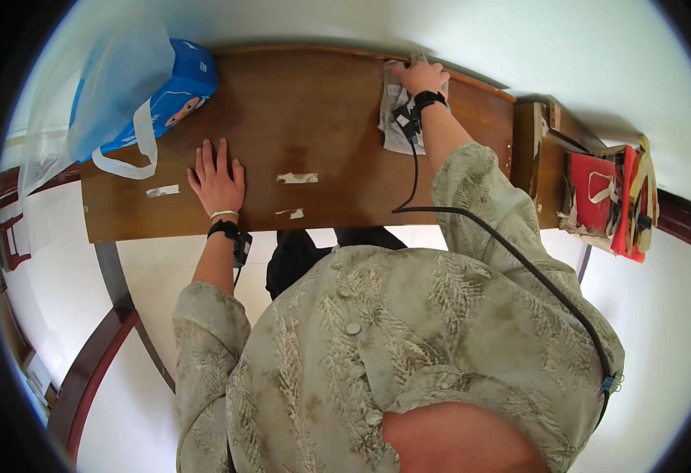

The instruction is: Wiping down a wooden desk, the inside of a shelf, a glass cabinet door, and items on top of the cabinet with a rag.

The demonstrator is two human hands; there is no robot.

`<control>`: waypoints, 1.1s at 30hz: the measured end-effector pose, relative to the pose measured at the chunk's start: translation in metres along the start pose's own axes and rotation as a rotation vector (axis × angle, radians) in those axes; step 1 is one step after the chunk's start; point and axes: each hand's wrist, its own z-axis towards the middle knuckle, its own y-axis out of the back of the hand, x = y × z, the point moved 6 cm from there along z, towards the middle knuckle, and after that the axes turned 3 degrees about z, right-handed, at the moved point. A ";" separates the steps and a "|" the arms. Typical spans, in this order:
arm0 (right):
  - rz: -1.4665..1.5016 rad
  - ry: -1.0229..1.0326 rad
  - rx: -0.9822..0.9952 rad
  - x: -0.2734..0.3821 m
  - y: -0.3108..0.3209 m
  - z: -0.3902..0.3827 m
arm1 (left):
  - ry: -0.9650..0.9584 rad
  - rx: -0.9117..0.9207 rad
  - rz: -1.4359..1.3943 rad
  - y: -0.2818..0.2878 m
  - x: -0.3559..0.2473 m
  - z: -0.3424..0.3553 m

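Note:
My left hand (216, 177) rests palm down on the brown wooden desk (318, 118), fingers outstretched and holding nothing. Near the desk's back edge, toward the right, my right hand (421, 78) grips a crumpled pale grey cloth (393, 139), which lies against the surface, partly hidden by the hand and wrist device. Small torn pale patches (297, 178) mark the wood between and below my hands. A black cable runs from the right wrist over the desk's front area.
At back left stand a blue printed bag (191, 69) and a translucent plastic bag (46, 150). Right of the desk, a wooden cabinet (528, 165) bears red and tan bags (598, 181). A white wall (598, 55) runs behind. Dark wooden furniture (93, 370) shows at lower left.

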 end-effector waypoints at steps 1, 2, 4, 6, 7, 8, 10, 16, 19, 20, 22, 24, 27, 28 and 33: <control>-0.040 0.015 0.045 0.003 0.002 -0.006 | 0.002 -0.004 0.003 0.001 0.000 0.001; -0.041 0.016 0.044 0.002 0.001 -0.005 | 0.003 -0.004 0.001 0.001 0.001 0.002; -0.032 0.048 -0.003 -0.002 -0.003 0.001 | 0.000 -0.003 -0.001 0.001 0.000 0.003; -0.032 0.049 0.009 -0.008 -0.009 0.014 | -0.003 -0.004 -0.005 0.003 -0.001 0.003; -0.034 0.056 0.023 -0.007 -0.009 0.017 | 0.001 -0.004 -0.007 0.003 -0.001 0.003; -0.033 0.056 0.023 -0.008 -0.009 0.018 | 0.001 -0.005 -0.006 0.002 0.000 0.004; -0.046 0.058 0.036 -0.009 -0.009 0.021 | 0.003 0.007 0.008 0.000 0.000 0.003; -0.094 0.112 0.050 -0.005 -0.004 0.008 | 0.002 0.007 0.011 0.001 0.000 0.001; -0.050 0.044 0.070 -0.006 -0.004 0.017 | -0.010 -0.012 0.008 0.002 -0.001 0.003; -0.049 0.041 0.069 -0.008 -0.006 0.019 | -0.013 -0.013 0.007 0.002 -0.002 0.004; -0.071 0.058 0.007 -0.008 -0.007 0.018 | -0.010 -0.011 0.013 0.002 -0.002 0.003; -0.047 0.091 0.009 -0.011 -0.004 0.014 | -0.010 -0.010 0.012 0.001 -0.001 0.003; -0.043 0.126 0.025 -0.007 0.002 -0.001 | -0.007 -0.008 0.010 0.001 0.000 0.002; -0.061 0.125 0.039 -0.006 0.002 -0.003 | -0.006 -0.007 0.010 0.002 0.000 0.002; -0.085 0.114 0.025 -0.006 -0.003 0.004 | -0.010 -0.010 0.004 0.001 -0.001 0.003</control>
